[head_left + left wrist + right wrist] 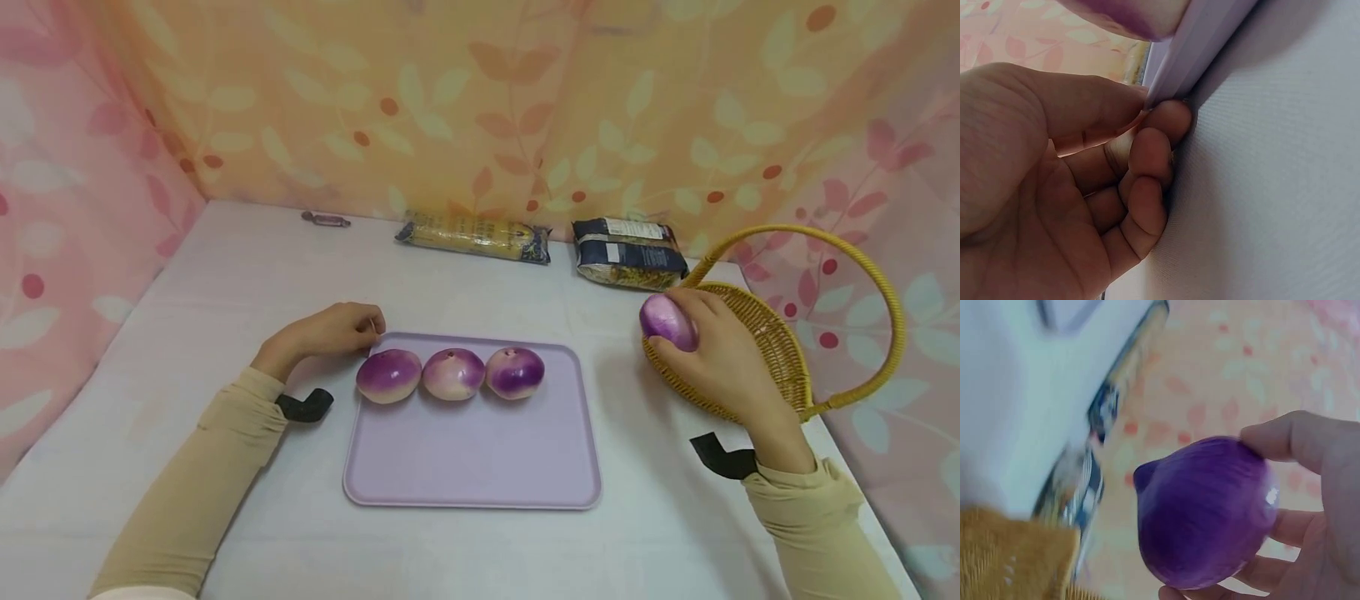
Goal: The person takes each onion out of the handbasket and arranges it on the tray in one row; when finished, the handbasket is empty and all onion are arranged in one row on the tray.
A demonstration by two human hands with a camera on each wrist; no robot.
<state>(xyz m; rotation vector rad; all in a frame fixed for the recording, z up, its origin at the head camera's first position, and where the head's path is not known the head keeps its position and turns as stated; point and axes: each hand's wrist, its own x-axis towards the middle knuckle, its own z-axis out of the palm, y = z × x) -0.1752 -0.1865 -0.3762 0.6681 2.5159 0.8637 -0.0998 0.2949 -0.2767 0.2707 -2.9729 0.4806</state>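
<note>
My right hand [720,350] grips a purple onion [1204,512] over the left rim of a yellow wicker basket [787,358]. The right wrist view shows its pointed tip facing away from the palm, with thumb and fingers around its sides. On the left, my left hand [330,332] pinches the far left corner of a lilac tray [472,458] between thumb and index finger, its other fingers curled by the tabletop. Along the tray's far side sit three purple-and-white onions in a row: a left onion [388,377], a middle onion [453,375] and a right onion [515,373].
At the back of the white table [247,467] lie a small wrapped candy [326,219], a long yellow packet [474,237] and a dark blue packet [630,253]. The basket's tall handle [892,308] arches up at the right. Patterned cloth [465,108] hangs behind and on both sides.
</note>
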